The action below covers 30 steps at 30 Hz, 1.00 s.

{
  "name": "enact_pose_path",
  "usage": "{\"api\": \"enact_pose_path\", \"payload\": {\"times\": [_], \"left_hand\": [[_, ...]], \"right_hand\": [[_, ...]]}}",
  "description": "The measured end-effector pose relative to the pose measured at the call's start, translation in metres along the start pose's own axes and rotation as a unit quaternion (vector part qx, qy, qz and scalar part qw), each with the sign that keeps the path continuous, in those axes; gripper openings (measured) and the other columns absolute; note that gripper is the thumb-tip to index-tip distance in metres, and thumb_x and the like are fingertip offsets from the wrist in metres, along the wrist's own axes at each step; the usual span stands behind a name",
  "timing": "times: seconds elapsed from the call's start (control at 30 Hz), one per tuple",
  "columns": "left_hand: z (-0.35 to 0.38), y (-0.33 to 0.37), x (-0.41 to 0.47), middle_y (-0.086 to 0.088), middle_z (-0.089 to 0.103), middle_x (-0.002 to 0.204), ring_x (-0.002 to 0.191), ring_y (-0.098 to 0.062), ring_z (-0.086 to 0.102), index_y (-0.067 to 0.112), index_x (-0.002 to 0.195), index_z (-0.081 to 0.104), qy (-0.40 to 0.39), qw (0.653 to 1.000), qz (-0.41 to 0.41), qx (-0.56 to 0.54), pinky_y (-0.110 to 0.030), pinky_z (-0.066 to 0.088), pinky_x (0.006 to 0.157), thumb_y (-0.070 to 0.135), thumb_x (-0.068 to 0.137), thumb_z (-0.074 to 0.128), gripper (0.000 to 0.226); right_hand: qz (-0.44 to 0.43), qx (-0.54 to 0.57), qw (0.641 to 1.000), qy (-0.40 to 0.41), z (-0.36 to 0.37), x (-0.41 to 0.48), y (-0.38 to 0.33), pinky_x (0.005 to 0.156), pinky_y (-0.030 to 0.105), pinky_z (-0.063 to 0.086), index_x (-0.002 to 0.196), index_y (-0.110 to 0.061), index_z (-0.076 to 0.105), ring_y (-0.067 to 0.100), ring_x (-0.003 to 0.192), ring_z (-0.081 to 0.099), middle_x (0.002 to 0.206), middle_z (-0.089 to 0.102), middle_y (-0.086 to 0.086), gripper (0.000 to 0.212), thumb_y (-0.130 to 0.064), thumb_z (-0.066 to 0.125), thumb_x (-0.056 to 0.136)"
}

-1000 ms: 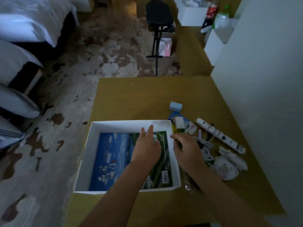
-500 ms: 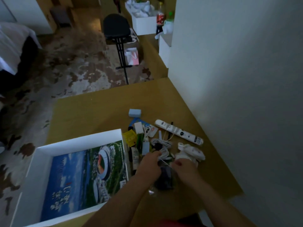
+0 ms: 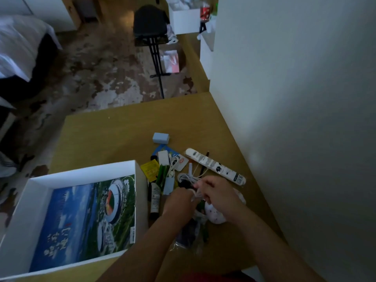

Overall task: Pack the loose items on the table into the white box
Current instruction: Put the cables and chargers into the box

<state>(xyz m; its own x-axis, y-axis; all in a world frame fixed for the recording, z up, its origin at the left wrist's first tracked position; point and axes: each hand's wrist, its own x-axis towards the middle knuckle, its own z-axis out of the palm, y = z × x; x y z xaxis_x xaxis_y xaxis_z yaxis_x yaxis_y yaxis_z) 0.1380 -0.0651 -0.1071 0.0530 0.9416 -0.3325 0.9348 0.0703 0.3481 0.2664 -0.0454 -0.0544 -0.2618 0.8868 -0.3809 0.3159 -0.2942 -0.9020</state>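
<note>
The loose items (image 3: 168, 176) lie in a heap on the desk (image 3: 105, 139), just beyond and under your hands. Your left hand (image 3: 179, 202) and right hand (image 3: 217, 195) meet over the heap, fingers pinched on a tangle of white cable (image 3: 188, 177). To the left of your left hand sits the white box (image 3: 81, 171), open, with a large picture book (image 3: 85, 220) flat on its floor. Beyond your right hand lies a white power strip (image 3: 213, 166).
</note>
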Motion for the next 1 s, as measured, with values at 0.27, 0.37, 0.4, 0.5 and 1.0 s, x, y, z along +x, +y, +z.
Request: {"api": "enact_pose_path", "payload": {"times": [0.27,0.37,0.4,0.5,1.0], "left_hand": [[-0.016,-0.017,-0.019,-0.003,0.064,0.08,0.071,-0.016,0.057,0.017,0.077,0.055,0.112,0.938,-0.191,-0.266,-0.027,0.038,0.058,0.032,0.096,0.044,0.026],[-0.019,-0.022,-0.033,0.008,0.058,0.067,0.063,-0.005,0.053,0.022,0.071,0.056,0.133,0.92,-0.212,-0.3,-0.023,0.034,0.049,0.034,0.095,0.046,0.029],[-0.019,-0.023,-0.037,0.008,0.058,0.066,0.062,-0.004,0.053,0.022,0.072,0.059,0.137,0.917,-0.216,-0.306,-0.022,0.033,0.049,0.035,0.095,0.047,0.029],[-0.025,-0.024,-0.048,0.006,0.06,0.067,0.063,-0.006,0.056,0.019,0.078,0.062,0.133,0.911,-0.228,-0.316,-0.023,0.035,0.049,0.037,0.093,0.049,0.027],[-0.058,-0.025,-0.068,-0.007,0.06,0.059,0.062,-0.023,0.054,0.011,0.059,0.056,0.156,0.719,-0.314,-0.599,-0.034,0.044,0.062,0.01,0.085,0.05,0.027]], "right_hand": [[0.104,0.079,0.989,0.068,-0.021,0.042,0.004,0.05,0.024,0.037,0.085,-0.013,0.066,0.01,0.054,0.046,0.062,0.055,-0.001,0.023,-0.021,0.047,0.096],[0.077,-0.044,0.995,0.036,-0.011,0.067,0.013,0.053,0.029,0.034,0.078,-0.01,0.061,0.016,0.058,0.046,0.064,0.053,0.003,0.025,-0.02,0.046,0.094],[0.054,-0.097,0.994,0.02,-0.006,0.074,0.015,0.053,0.029,0.034,0.079,-0.01,0.061,0.018,0.061,0.048,0.068,0.055,0.005,0.023,-0.02,0.046,0.094],[-0.016,-0.249,0.968,-0.01,0.012,0.095,0.021,0.054,0.028,0.034,0.072,-0.01,0.056,0.024,0.075,0.054,0.079,0.057,0.012,0.023,-0.013,0.046,0.093],[-0.003,-0.385,0.921,-0.066,0.028,0.124,0.03,0.068,0.031,0.049,0.083,-0.005,0.057,0.03,0.084,0.062,0.086,0.064,0.016,0.016,-0.013,0.048,0.093]]}}
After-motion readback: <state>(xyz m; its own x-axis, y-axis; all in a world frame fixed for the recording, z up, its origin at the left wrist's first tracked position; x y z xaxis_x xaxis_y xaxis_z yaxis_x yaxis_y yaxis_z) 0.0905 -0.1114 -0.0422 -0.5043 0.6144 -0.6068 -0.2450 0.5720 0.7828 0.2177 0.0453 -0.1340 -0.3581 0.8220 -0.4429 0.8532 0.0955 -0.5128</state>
